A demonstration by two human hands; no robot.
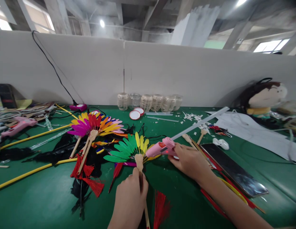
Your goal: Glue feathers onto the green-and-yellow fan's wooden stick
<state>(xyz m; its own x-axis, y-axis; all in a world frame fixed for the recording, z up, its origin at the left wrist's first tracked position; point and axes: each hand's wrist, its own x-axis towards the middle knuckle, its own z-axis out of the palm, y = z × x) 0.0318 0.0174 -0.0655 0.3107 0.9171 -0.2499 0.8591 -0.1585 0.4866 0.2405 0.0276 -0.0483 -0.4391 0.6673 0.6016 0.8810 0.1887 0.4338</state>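
Left hand holds green-and-yellow feather fan by wooden stick, over green surface. Right hand grips pink glue gun, tip close to fan. Any writing too small to read.

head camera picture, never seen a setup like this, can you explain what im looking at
There is no machine arm here, just a person's two bare hands. The single picture comes from a camera worn on the head, looking forward and down.

The left hand grips the wooden handle of a feather fan with green and yellow feathers. The right hand holds a pink glue gun, a translucent stick poking out of its back, its tip close to where the feathers meet the handle.

On the green tabletop lie more colourful fans to the left, clear jars at the back, and a dark phone to the right.
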